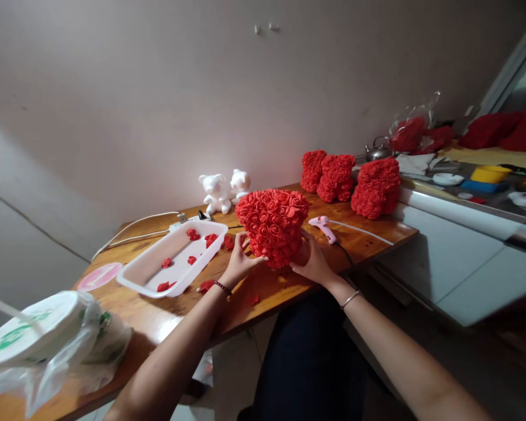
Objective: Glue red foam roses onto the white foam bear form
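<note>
Head: rose bear [272, 228], blurred lid print [24, 338]

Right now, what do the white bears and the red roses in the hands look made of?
The white bears look like moulded polystyrene foam: matte white, rounded cast shapes; grain unclear. The rose-covered form looks like foam roses: matte red, soft curled petals, no fabric weave showing; core hidden.

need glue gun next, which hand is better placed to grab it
Probably the right hand: it is beside the pink hot glue gun, while the left hand is across the rose-covered form, nearer the white tray.
</note>
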### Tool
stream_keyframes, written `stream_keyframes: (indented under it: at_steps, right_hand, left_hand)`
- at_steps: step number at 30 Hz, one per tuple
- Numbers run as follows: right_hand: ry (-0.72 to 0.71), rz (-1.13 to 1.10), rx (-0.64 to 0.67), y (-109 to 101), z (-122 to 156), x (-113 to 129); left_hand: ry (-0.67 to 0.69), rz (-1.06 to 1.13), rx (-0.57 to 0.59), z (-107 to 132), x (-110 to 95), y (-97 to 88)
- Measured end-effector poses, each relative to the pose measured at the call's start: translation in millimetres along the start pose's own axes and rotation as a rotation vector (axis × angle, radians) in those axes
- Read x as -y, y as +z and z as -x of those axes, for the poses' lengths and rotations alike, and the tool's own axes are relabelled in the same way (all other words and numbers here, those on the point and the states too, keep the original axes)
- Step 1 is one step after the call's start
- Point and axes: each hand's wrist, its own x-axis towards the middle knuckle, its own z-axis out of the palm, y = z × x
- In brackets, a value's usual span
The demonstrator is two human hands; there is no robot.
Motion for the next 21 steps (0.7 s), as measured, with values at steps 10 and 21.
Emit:
stream_keyframes:
  at_steps: [10,21]
  right_hand:
    - [-0.148,0.245,-0.02,-19,-1,15]
    - [-0.209,0.395,0.018,-24,-3,14]
  left_hand:
    - [0.346,-0.367,-0.131,1,20,-5.5]
    - [0.43,-0.502,-0.152,-1,19,-10.8]
